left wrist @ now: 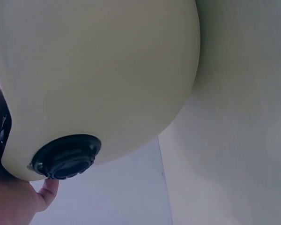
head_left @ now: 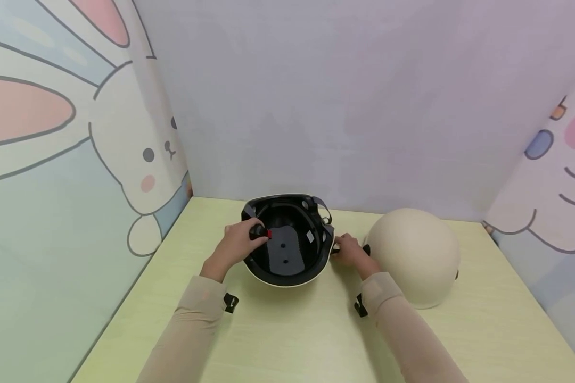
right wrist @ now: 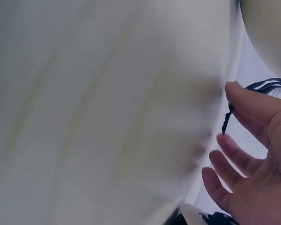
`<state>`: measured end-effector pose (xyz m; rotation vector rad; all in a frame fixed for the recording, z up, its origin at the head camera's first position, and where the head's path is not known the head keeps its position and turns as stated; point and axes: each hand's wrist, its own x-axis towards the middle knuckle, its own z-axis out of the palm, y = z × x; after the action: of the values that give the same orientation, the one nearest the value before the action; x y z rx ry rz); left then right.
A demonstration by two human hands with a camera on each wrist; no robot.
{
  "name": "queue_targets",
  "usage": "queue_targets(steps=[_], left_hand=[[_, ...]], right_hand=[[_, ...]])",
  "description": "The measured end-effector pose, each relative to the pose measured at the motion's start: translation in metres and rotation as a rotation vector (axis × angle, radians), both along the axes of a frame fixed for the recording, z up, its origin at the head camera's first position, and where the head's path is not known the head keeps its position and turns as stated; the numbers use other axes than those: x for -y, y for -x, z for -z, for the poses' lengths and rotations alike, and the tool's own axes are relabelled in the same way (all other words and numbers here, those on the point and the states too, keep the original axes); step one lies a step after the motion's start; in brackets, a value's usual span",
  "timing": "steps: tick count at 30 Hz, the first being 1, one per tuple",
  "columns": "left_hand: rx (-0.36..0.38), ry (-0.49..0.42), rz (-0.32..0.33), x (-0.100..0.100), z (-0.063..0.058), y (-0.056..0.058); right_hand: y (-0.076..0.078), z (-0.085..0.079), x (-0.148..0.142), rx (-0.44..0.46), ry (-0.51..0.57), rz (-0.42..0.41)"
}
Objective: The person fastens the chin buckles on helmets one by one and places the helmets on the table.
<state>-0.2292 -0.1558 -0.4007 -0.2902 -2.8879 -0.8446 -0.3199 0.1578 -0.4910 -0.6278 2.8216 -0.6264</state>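
An off-white helmet (head_left: 287, 255) lies upside down, its black lining facing up. At its left rim my left hand (head_left: 237, 242) holds a black strap buckle with a red part between thumb and fingers. In the left wrist view the helmet's pale shell (left wrist: 98, 70) fills much of the picture, with a round black fitting (left wrist: 68, 157) close to a fingertip. On the helmet's right side, my right hand (head_left: 350, 250) pinches a thin black strap (right wrist: 227, 119) between thumb and fingertips; its other fingers are spread and loosely bent.
A second off-white helmet (head_left: 414, 255) rests dome up, close by the right forearm. The pale yellow table (head_left: 287, 340) meets a plain back wall (head_left: 316, 106). A side wall with a rabbit drawing (head_left: 139, 149) stands to the left, another printed wall to the right.
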Motion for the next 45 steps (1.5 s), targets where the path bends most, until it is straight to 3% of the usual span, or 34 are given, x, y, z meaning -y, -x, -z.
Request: queue_targets(steps=[5, 6, 7, 12, 13, 18, 28, 45], left_hand=[[-0.011, -0.014, -0.018, 0.001, 0.000, 0.000], [-0.013, -0.015, -0.021, 0.001, 0.000, 0.000], [-0.014, -0.016, -0.025, 0.001, 0.000, 0.000], [-0.018, -0.029, -0.033, 0.000, -0.002, -0.001], [-0.018, -0.034, -0.035, 0.000, -0.003, -0.001], [-0.017, -0.071, -0.043, -0.002, -0.007, -0.003], [-0.010, -0.192, -0.041, -0.005, -0.012, -0.002], [-0.048, -0.300, -0.085, -0.008, -0.014, 0.000]], right_hand=[[-0.002, -0.008, -0.005, -0.063, 0.124, -0.050], [0.010, 0.009, -0.012, -0.080, 0.173, -0.072], [0.011, 0.007, -0.013, -0.078, 0.197, -0.073], [0.010, 0.001, -0.016, -0.065, 0.249, -0.003], [-0.003, -0.019, -0.010, -0.050, 0.230, 0.039], [-0.008, -0.027, -0.012, -0.039, 0.225, 0.111], [-0.010, -0.037, -0.021, -0.053, 0.338, 0.141], [-0.022, -0.082, -0.010, -0.121, 0.426, 0.137]])
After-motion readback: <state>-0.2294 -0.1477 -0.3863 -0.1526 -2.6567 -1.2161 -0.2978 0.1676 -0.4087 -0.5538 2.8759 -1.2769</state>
